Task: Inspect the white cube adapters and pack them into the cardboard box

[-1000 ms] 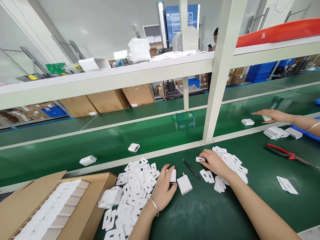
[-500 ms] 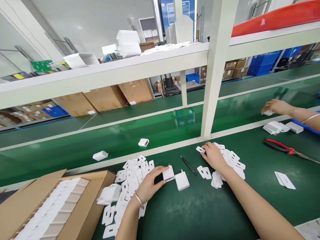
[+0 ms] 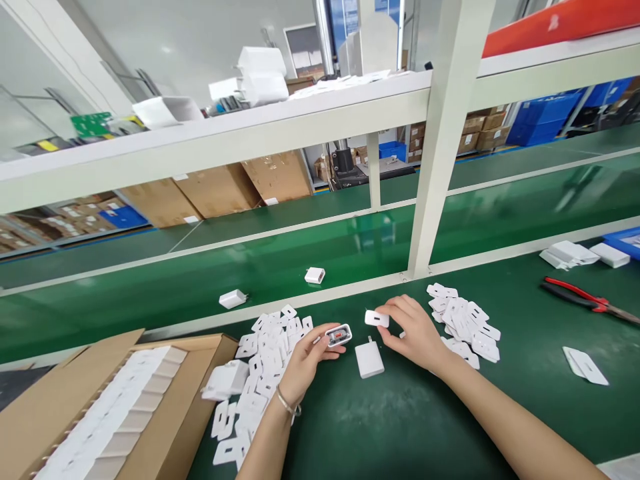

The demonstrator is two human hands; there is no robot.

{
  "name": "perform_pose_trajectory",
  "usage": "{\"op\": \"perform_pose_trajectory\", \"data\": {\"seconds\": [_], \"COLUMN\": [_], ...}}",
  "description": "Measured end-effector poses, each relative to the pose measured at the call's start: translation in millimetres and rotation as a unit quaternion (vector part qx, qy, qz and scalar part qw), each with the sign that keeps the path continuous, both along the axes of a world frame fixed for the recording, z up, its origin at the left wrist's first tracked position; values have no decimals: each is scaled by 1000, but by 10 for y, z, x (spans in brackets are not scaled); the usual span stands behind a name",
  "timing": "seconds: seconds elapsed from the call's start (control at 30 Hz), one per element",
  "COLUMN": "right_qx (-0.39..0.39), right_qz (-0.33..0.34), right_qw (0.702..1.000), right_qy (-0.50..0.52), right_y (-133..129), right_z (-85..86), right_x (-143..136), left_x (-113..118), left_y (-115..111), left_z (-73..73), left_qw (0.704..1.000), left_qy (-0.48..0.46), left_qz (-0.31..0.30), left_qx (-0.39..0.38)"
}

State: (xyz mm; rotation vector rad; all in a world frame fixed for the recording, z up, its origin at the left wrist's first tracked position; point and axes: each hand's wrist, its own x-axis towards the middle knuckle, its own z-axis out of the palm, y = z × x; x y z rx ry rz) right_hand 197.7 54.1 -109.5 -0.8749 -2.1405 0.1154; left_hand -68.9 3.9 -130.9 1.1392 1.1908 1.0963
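Observation:
Between its thumb and fingers, my left hand (image 3: pixel 306 360) grips a white charger housing (image 3: pixel 339 335); its uncovered end faces me and shows parts inside. My right hand (image 3: pixel 413 332) pinches a small white cover plate (image 3: pixel 377 319) with a dark slot, held a short way right of the housing. On the green bench below and between the hands lies another white charger (image 3: pixel 369 360), prongs pointing away. Loose white cover plates are heaped left of my left hand (image 3: pixel 265 353) and in a second pile (image 3: pixel 465 323) beyond my right wrist. The tweezers are hidden from sight.
An open cardboard box (image 3: pixel 200 373) with white dividers stands at the left. Two white chargers, one nearer (image 3: pixel 233 299) and one farther (image 3: pixel 315 275), rest on the green conveyor. Red-handled pliers (image 3: pixel 595 300) lie at the right. A shelf post (image 3: pixel 440 147) rises behind the bench.
My left hand has lifted the charger housing and turned its open end toward me. My right hand has brought the cover plate left, closer to it. The co-worker's hand has left the view.

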Motion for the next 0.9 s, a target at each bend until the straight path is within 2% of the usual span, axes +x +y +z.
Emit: {"op": "perform_pose_trajectory", "data": {"seconds": [0.1, 0.2, 0.33, 0.43, 0.53, 0.63, 0.8, 0.9], "right_qx": [7, 12, 10, -20, -34, -55, -142, -166], "right_qz": [38, 29, -75, -170, -217, -177, -29, -21], "right_qw": [999, 1000, 996, 976, 961, 963, 961, 964], "right_qy": [-2, 2, -48, -135, -170, -195, -236, -208], "right_y": [-97, -126, 5, 157, 229, 188, 72, 64], "right_z": [0, -24, -132, -249, -311, -302, -319, -325], "right_x": [-97, -137, -59, 59, 110, 34, -159, -168], "left_x": [98, 141, 134, 127, 137, 163, 215, 246], "left_y": [-47, -71, -84, -91, -98, -99, -92, -89], "left_z": [11, 6, -8, -29, -54, -77, -116, -133], "left_qw": [999, 998, 998, 997, 995, 995, 995, 996], "left_qy": [-43, -62, -30, -1, 14, 24, 25, 19], "left_qz": [-26, -33, -22, -18, -19, -18, -1, 13], "left_qx": [1, 5, 44, 79, 98, 99, 96, 91]}}
